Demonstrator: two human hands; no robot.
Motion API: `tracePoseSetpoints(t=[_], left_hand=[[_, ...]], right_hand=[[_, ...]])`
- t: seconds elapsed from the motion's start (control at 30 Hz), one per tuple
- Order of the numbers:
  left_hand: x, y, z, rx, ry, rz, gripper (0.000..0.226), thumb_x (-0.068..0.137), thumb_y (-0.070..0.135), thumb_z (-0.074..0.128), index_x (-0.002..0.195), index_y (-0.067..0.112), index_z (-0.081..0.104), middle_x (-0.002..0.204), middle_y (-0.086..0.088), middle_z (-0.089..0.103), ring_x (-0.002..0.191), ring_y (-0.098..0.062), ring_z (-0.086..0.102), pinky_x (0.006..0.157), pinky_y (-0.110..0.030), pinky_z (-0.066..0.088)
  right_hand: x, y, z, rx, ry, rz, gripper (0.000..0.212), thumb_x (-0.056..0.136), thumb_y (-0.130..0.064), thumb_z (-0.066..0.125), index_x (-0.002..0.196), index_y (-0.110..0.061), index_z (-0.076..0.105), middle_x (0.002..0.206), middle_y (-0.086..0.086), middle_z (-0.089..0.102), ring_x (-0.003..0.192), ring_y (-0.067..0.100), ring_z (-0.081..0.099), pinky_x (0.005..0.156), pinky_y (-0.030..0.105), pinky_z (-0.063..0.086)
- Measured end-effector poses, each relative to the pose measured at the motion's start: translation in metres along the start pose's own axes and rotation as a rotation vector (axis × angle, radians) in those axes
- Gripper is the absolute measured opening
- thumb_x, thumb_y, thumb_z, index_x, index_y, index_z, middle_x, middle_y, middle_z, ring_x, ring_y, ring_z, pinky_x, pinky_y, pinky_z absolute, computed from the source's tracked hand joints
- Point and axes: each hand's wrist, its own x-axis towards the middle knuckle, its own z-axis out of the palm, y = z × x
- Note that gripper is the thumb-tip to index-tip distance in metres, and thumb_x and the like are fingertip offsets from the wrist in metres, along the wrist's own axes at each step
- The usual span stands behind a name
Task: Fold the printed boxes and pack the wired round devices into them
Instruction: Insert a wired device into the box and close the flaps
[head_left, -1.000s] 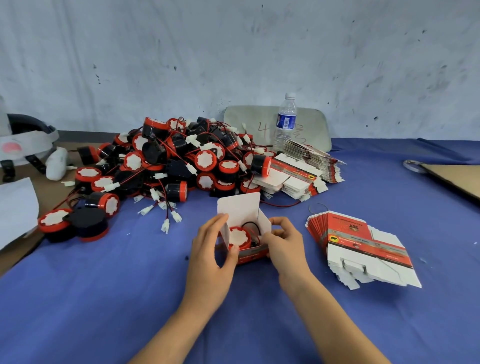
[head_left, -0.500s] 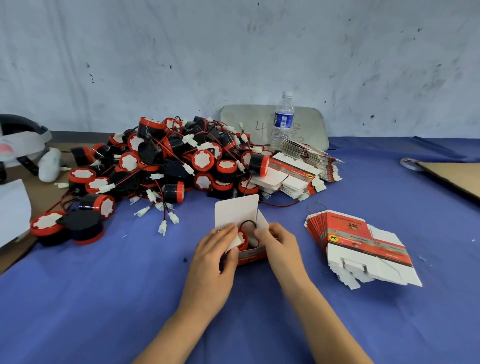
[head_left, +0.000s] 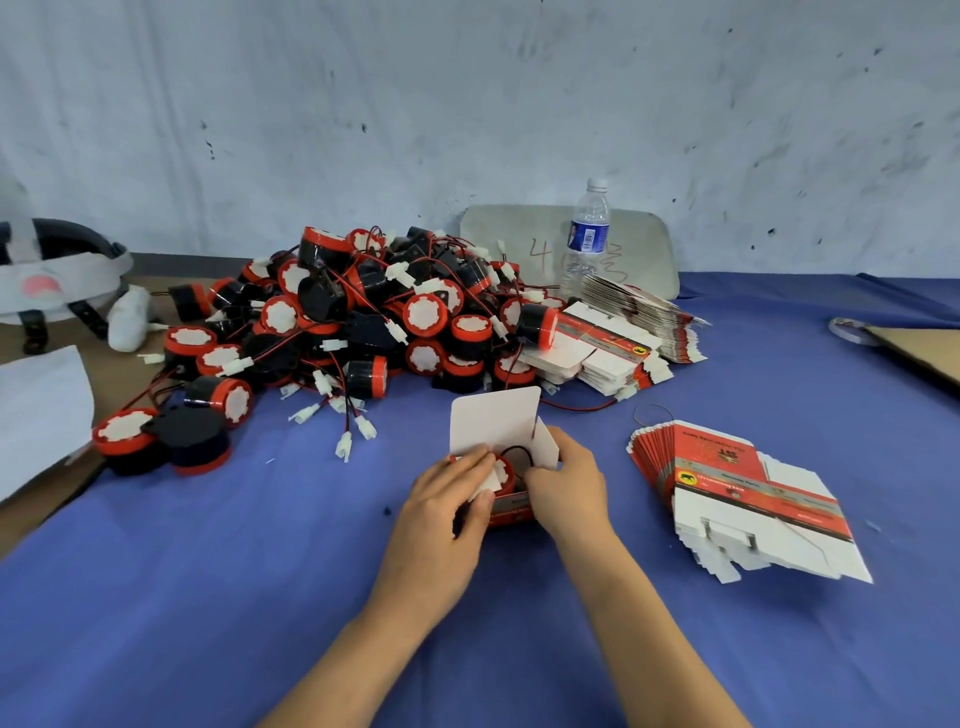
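one box (head_left: 511, 512) in work on the blue surface (head_left: 260, 571); no finished ones in sight. dozens of wired round devices (head_left: 363, 322) lie heaped behind the box, to its left. flat printed blanks (head_left: 737, 499) fan out to its right, with a second stack (head_left: 618, 343) behind it. one device (head_left: 503, 470) sits inside the box, lid flap (head_left: 493, 421) upright. left grip (head_left: 441, 514) pinches a side flap down over the device. right grip (head_left: 566, 493) curls round the box's right flap. my read: flaps and lid left to close, then the heap.
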Motion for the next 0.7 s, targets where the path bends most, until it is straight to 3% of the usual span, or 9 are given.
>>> tracePoseSetpoints(t=[0.07,0.13,0.2,0.27,0.3,0.37,0.43,0.53,0.7], left_hand=[[0.000,0.000,0.000,0.012,-0.006,0.004,0.037,0.099,0.016,0.052,0.134,0.027,0.053,0.133,0.033,0.037,0.126,0.015,0.026,0.105,0.000,0.012],[0.001,0.000,0.000,0.019,-0.003,0.001,0.036,0.099,0.015,0.050,0.134,0.024,0.055,0.136,0.024,0.043,0.131,0.004,0.032,0.108,-0.005,0.016],[0.002,0.000,-0.002,0.007,0.013,-0.021,0.036,0.099,0.012,0.049,0.133,0.022,0.056,0.136,0.021,0.045,0.131,0.001,0.034,0.110,-0.008,0.018],[0.002,0.000,-0.003,-0.014,0.015,-0.031,0.036,0.099,0.010,0.049,0.132,0.021,0.056,0.132,0.024,0.045,0.129,0.004,0.034,0.109,-0.006,0.017],[0.002,0.001,-0.004,-0.024,0.015,-0.034,0.035,0.099,0.009,0.049,0.131,0.021,0.057,0.132,0.024,0.045,0.129,0.005,0.035,0.109,-0.007,0.017],[0.002,0.002,-0.005,-0.049,0.015,-0.044,0.035,0.099,0.008,0.049,0.130,0.021,0.058,0.133,0.021,0.048,0.130,0.002,0.038,0.113,-0.014,0.022],[0.001,0.003,-0.006,-0.080,0.007,-0.053,0.035,0.099,0.008,0.049,0.130,0.020,0.059,0.133,0.019,0.049,0.131,-0.001,0.040,0.114,-0.021,0.026],[0.001,0.002,-0.007,-0.119,0.000,-0.062,0.036,0.099,0.008,0.049,0.131,0.019,0.058,0.134,0.020,0.048,0.131,0.000,0.040,0.113,-0.019,0.028],[0.000,0.003,-0.004,-0.120,0.105,-0.015,0.031,0.095,0.003,0.055,0.122,0.013,0.066,0.123,0.008,0.052,0.113,0.012,0.046,0.090,-0.001,0.035]], right_hand=[[0.003,0.000,0.003,-0.098,-0.004,-0.038,0.050,0.084,-0.002,0.046,0.116,-0.038,0.058,0.098,-0.004,0.064,0.091,0.020,0.059,0.067,0.031,0.048],[-0.002,0.006,0.009,-0.115,0.022,-0.160,0.058,0.092,-0.011,0.047,0.139,-0.043,0.039,0.107,-0.006,0.061,0.099,0.017,0.055,0.074,0.032,0.046],[-0.014,0.011,0.013,-0.026,-0.008,-0.279,0.057,0.097,-0.027,0.047,0.147,-0.044,0.025,0.105,-0.024,0.057,0.103,0.001,0.049,0.079,0.021,0.042],[-0.020,0.013,0.013,0.216,-0.074,-0.294,0.049,0.100,-0.040,0.042,0.147,-0.038,0.030,0.108,-0.037,0.057,0.109,-0.016,0.046,0.084,0.006,0.038],[-0.019,0.014,0.012,0.350,-0.096,-0.271,0.043,0.102,-0.040,0.038,0.144,-0.035,0.039,0.113,-0.035,0.059,0.112,-0.016,0.049,0.086,0.005,0.038],[-0.015,0.014,0.006,0.507,-0.113,-0.211,0.032,0.103,-0.026,0.040,0.131,-0.032,0.055,0.119,-0.017,0.066,0.116,0.000,0.057,0.089,0.011,0.044],[-0.016,0.014,0.002,0.448,-0.127,-0.235,0.034,0.099,-0.010,0.049,0.127,-0.028,0.057,0.117,-0.005,0.068,0.113,0.013,0.061,0.092,0.023,0.048],[-0.016,0.015,0.000,0.326,-0.136,-0.248,0.047,0.092,0.000,0.055,0.131,-0.026,0.052,0.113,-0.001,0.068,0.104,0.017,0.063,0.093,0.034,0.050],[-0.018,0.011,-0.001,0.342,-0.133,-0.292,0.052,0.087,0.007,0.054,0.122,-0.032,0.055,0.105,-0.006,0.068,0.094,0.008,0.063,0.074,0.018,0.049]])
